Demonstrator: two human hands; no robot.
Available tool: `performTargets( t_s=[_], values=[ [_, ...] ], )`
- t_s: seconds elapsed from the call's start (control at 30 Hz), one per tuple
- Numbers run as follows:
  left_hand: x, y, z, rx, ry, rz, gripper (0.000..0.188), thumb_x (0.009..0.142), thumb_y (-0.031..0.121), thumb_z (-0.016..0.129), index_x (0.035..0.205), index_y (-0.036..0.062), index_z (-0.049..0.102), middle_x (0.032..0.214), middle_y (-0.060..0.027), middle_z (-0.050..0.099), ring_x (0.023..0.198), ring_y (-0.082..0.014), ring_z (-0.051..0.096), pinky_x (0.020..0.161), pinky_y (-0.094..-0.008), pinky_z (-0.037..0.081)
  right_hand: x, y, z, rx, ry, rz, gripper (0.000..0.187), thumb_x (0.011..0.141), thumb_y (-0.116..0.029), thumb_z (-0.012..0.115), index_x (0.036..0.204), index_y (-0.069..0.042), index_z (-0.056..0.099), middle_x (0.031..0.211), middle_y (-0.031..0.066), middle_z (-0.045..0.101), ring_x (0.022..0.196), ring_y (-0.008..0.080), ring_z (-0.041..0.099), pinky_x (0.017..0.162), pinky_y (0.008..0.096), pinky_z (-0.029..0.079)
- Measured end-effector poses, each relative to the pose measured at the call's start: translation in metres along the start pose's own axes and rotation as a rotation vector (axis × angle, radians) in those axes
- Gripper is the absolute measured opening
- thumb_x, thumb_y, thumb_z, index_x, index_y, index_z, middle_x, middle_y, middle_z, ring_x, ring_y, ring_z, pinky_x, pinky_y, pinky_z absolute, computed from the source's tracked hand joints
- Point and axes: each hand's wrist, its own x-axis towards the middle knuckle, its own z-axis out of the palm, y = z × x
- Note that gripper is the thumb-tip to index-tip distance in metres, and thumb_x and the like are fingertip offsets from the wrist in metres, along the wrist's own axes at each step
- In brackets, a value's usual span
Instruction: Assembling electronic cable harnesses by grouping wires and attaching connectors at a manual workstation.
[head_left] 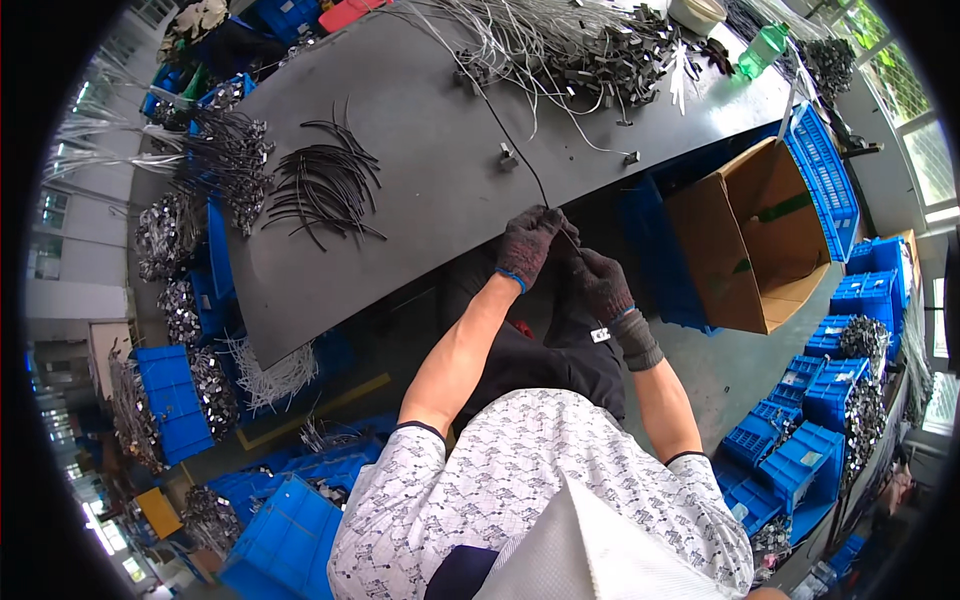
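Observation:
A black cable (pixel 515 145) runs across the grey table (pixel 420 200) from the far pile and over the near edge into my left hand (pixel 528 245). That hand wears a dark knit glove, its fingers closed round the cable. Just to its right, my right hand (pixel 603 283), gloved too, is closed in a pinch near the left fingertips. What the right fingers grip is hidden. A small metal-looking connector (pixel 507 155) lies on the table beside the cable. Another connector (pixel 631 158), on a thin pale wire, rests by the table's near right edge.
Short black tubes (pixel 325 185) lie spread on the table's left. Bundled cables with connectors (pixel 610 70) cover its far side, near a green bottle (pixel 763 50). An open cardboard box (pixel 750 235) stands right, beside blue crates (pixel 800 465). More cable-filled blue crates (pixel 175 400) stand left.

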Motion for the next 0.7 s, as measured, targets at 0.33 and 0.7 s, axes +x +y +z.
performTargets(
  t_s=[0.33,0.7],
  values=[
    [0.034,0.052,-0.044,-0.092,0.306,0.099,0.02,0.099,0.023,0.062,0.093,0.0041,0.068,0.081,-0.0051,0.069,0.071,-0.0136,0.065,0.067,-0.0318,0.054,-0.046,-0.009,0.002,-0.183,0.079,-0.063,0.024,0.099,-0.026,0.061,0.095,-0.002,0.066,0.071,0.0103,0.061,0.069,0.0096,0.056,0.066,0.0318,0.049],
    [0.023,0.078,-0.038,-0.131,0.04,-0.032,0.02,0.099,0.024,0.063,0.097,0.0046,0.067,0.086,-0.0095,0.071,0.072,-0.0246,0.07,0.07,-0.0411,0.06,-0.024,-0.025,0.016,0.577,-0.204,0.358,0.041,0.103,-0.034,0.056,0.085,0.0,0.068,0.071,0.0001,0.062,0.069,0.0057,0.053,0.059,0.0276,0.045]
  ],
)
